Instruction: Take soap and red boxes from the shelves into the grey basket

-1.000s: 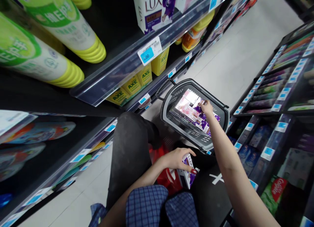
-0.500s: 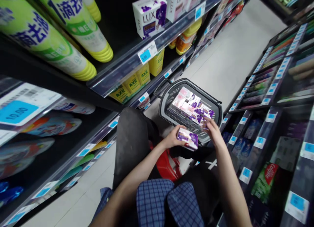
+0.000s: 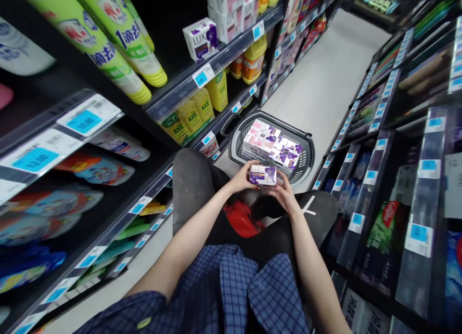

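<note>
My left hand (image 3: 244,178) is closed around the left end of a white and purple LUX soap box (image 3: 263,175), held level in front of my knees. At its right end, the fingers of my right hand (image 3: 284,193) grip the same box from the side and below. Just beyond my hands stands a grey shopping basket (image 3: 308,157) on the floor. Packed rows of soap boxes (image 3: 276,145), pink-and-white and purple-and-white, lie inside it.
To the left, a shelf carries one purple LUX box (image 3: 200,39), stacked pink LUX boxes (image 3: 233,21) and green spray cans (image 3: 122,40). Yellow AXE bottles (image 3: 193,112) stand below. Shelves with Colgate packs (image 3: 384,225) line the right. A red object (image 3: 243,219) is between my legs.
My right hand has come back from the boxes in the basket to the soap box in my left hand. The box has turned its LUX face toward me. The view has shifted.
</note>
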